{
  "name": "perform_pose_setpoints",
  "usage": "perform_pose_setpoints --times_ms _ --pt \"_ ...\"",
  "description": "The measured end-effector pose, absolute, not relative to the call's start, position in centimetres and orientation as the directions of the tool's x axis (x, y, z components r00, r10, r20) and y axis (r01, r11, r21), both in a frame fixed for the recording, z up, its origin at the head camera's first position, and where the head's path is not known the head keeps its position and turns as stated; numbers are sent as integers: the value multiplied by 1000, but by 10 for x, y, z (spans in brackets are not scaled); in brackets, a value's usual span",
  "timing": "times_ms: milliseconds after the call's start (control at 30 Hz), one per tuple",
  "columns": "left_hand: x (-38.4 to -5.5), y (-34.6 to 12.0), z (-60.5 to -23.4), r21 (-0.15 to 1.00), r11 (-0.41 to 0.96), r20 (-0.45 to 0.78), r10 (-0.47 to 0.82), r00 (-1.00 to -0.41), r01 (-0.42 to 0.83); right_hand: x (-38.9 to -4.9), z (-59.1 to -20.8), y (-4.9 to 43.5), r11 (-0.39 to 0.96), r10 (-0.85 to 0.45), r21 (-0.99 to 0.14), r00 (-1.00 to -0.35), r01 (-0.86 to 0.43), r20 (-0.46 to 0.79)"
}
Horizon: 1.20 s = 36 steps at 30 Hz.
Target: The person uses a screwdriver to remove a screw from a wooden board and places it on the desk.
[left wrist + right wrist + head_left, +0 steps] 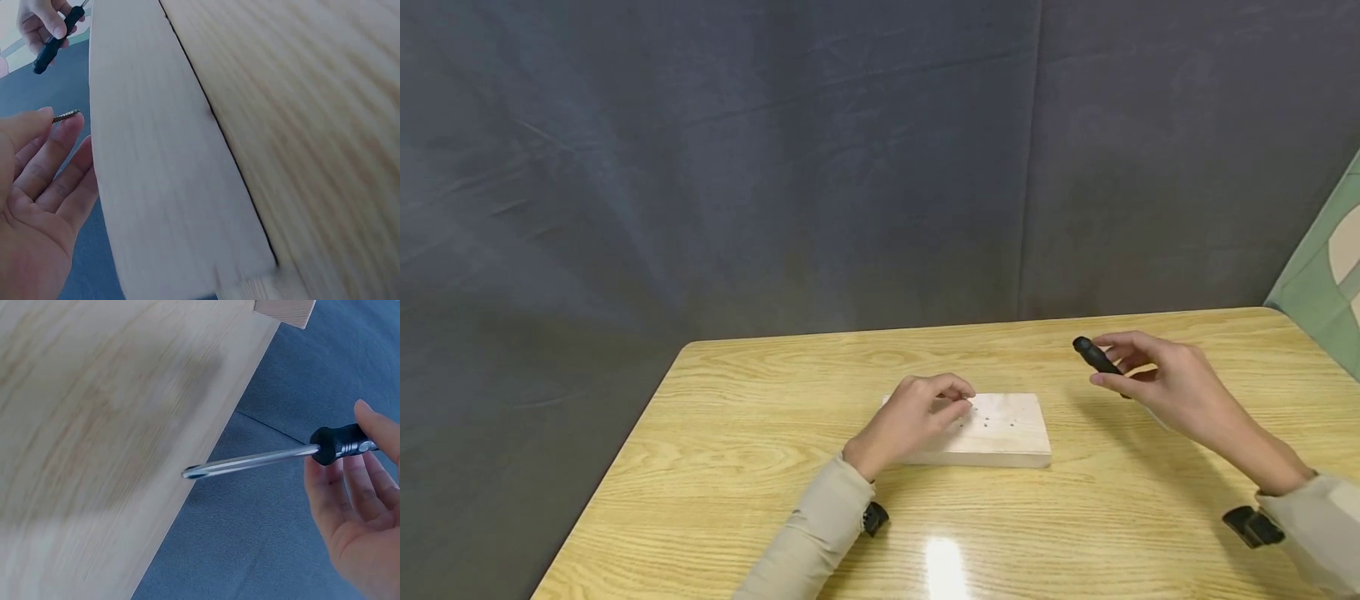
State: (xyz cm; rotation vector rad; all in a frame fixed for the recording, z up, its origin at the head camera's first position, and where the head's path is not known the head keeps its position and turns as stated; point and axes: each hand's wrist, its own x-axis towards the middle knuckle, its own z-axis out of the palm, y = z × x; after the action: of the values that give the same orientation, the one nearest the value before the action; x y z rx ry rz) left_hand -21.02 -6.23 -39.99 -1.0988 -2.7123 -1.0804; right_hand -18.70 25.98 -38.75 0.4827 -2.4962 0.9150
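Observation:
My left hand [917, 417] is over the left part of a pale wooden block [1000, 446] with several small dark holes in its top. In the left wrist view, thumb and fingertip pinch a brass-coloured screw [66, 116], held above the block's surface. Off to the right of the block, my right hand [1165, 379] holds a screwdriver [1096, 356] by its black handle, above the table. The right wrist view shows the bare metal shaft of the screwdriver [250, 462], its tip touching nothing.
The block lies on a wood-grain table [737, 433]. Behind the table hangs a dark blue-grey curtain [850, 167]. A green patterned panel [1318, 267] stands at the right edge.

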Motion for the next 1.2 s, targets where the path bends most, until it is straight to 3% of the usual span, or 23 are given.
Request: perform_pose_setpoints --times_ms 300,667,1200 --pt "-214 -79 -401 627 499 277 576 -769 599 -189 -392 264 740 -174 -526 -875 -418 451" --pt "-218 -101 -402 565 544 373 502 -780 620 -194 -399 270 755 -208 -508 -885 -416 416" --pt "-218 -132 -408 565 601 359 439 -824 566 -197 -411 268 761 -230 -510 -903 -400 363"
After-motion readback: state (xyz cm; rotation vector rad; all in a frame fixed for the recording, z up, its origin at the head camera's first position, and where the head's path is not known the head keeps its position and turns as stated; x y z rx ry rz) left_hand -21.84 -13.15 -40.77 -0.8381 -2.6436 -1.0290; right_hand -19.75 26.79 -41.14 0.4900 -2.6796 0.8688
